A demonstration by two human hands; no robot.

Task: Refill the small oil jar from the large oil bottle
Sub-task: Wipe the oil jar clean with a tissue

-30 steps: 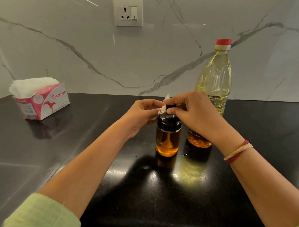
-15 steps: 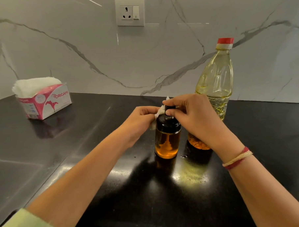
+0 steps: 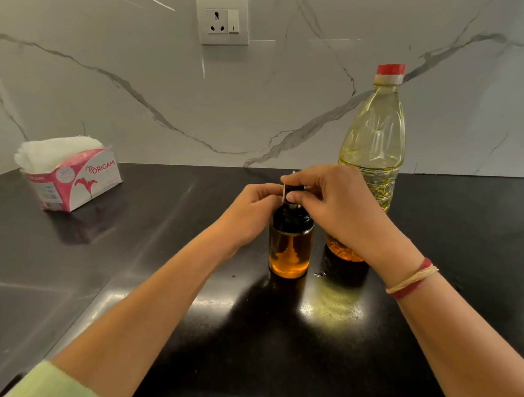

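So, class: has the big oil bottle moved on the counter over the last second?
No. The oil bottle stands at the same spot against the wall socket and the grey vein behind it; only the camera shifts slightly.

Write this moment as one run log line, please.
left hand: holds tissue scrap at black lid | right hand: pinches black lid | small oil jar: upright, lid on | large oil bottle: upright, red cap on
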